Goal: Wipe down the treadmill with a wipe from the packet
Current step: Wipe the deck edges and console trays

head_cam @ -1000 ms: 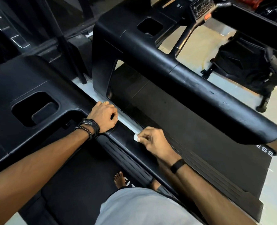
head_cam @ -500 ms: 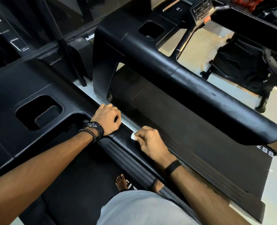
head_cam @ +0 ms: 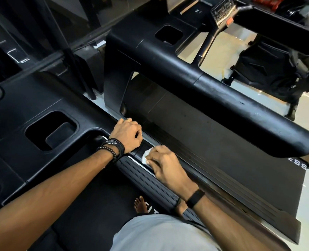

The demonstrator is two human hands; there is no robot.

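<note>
wipe (head_cam: 146, 156): white, crumpled | pinched by right hand (head_cam: 165, 165) on treadmill (head_cam: 137, 168)

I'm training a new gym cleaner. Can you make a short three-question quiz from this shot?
1. True or false: the right hand holds the wipe.
2. What does the left hand rest on? A) handrail B) floor C) wipe packet
3. Fill in: the wipe is pressed on the treadmill's side ____.

Key: 1 true; 2 A, the handrail; 3 rail.
</note>
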